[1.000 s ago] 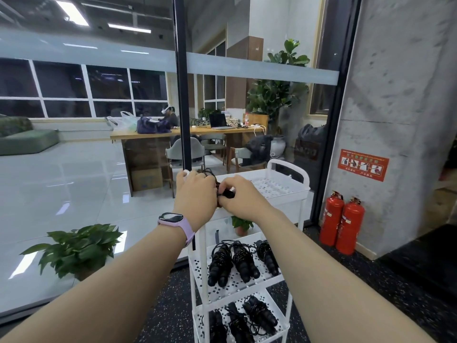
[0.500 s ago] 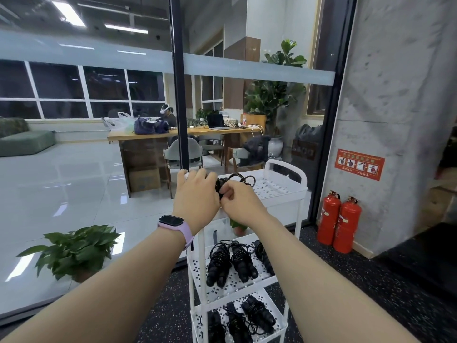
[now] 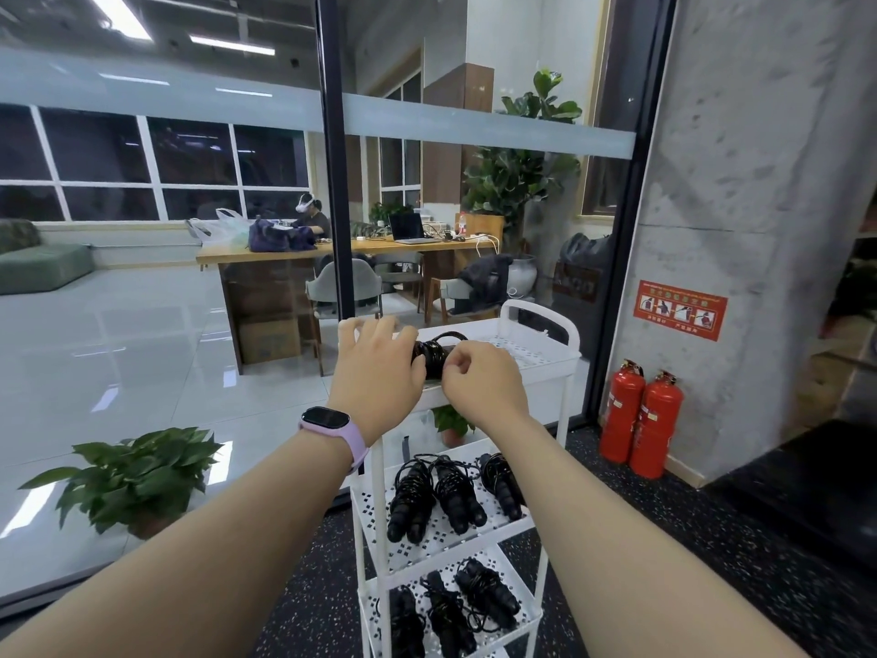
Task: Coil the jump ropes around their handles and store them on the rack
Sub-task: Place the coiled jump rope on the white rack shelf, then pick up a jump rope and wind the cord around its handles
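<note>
Both arms reach out over the top shelf of a white rack (image 3: 541, 368) with 3 shelves full of little holes. The left hand (image 3: 377, 368) has its fingers curled over one end of a black jump rope (image 3: 434, 356), and it holds that end. The right hand (image 3: 479, 375) is bent into a loose fist at the other end of the bundle, and its thumb and fingers pinch the rope there. The rope is wound tight around its handles, with 1 small loop sticking up at the back. The bundle sits just above the front edge of the top shelf, between the 2 hands; I cannot tell if it touches the shelf. On the left wrist is a smartwatch (image 3: 332, 422) with a light purple band. The middle shelf holds 3 coiled jump ropes (image 3: 451, 491) lying side by side. The bottom shelf holds 3 more coiled ropes (image 3: 451, 605). To the right of the rack, 2 red fire extinguishers (image 3: 640, 420) stand by the grey concrete wall. To the left, behind the glass wall, a green potted plant (image 3: 133, 477) sits on the shiny floor.
</note>
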A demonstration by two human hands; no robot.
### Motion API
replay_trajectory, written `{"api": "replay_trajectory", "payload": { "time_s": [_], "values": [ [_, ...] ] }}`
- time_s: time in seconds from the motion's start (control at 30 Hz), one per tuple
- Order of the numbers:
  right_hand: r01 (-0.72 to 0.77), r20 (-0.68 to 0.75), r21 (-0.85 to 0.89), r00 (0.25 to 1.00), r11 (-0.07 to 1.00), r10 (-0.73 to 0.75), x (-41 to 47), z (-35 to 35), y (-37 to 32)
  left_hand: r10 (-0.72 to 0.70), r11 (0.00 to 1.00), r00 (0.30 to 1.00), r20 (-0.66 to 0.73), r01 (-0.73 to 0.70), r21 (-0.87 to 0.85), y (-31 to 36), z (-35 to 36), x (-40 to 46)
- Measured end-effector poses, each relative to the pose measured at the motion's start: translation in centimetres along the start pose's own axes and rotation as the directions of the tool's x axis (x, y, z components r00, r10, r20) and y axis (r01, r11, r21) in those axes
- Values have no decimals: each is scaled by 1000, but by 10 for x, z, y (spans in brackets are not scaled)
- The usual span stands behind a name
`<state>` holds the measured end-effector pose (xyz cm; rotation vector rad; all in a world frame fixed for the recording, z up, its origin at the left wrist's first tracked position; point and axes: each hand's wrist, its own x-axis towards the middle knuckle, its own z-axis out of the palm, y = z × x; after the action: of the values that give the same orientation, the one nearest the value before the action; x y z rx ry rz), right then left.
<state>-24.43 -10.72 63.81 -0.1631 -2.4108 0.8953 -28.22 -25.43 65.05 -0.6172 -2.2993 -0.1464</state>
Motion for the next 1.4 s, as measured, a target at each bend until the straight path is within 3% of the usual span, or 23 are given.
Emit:
{"api": "replay_trajectory", "payload": {
  "time_s": [0.13, 0.33, 0.6, 0.83, 1.1, 1.4],
  "values": [
    [19, 3, 43, 1000, 999, -19, -2, -5, -1, -14, 999, 998, 57, 11, 52, 5, 0, -5],
    [74, -54, 82, 996, 994, -69, -19, -38, 4, 53, 998, 996, -67, -55, -35, 36, -18, -9],
    [-88, -58, -32, 995, 996, 86, -107, -143, 82, 207, 942, 974, -94, -224, -249, 189, -28, -51],
    [-265, -132, -100, 959, 959, 252, -243, -205, 188, 359, 807, 926, -120, -372, -458, 322, -3, -145],
    [-540, -170, -96, 837, 837, 520, -421, -223, 343, 555, 665, 832, -6, -448, -597, 456, 82, -290],
    [-799, -264, 54, 567, 599, 781, -605, -193, 500, 647, 624, 717, 259, -303, -720, 557, 200, -461]
  ]
}}
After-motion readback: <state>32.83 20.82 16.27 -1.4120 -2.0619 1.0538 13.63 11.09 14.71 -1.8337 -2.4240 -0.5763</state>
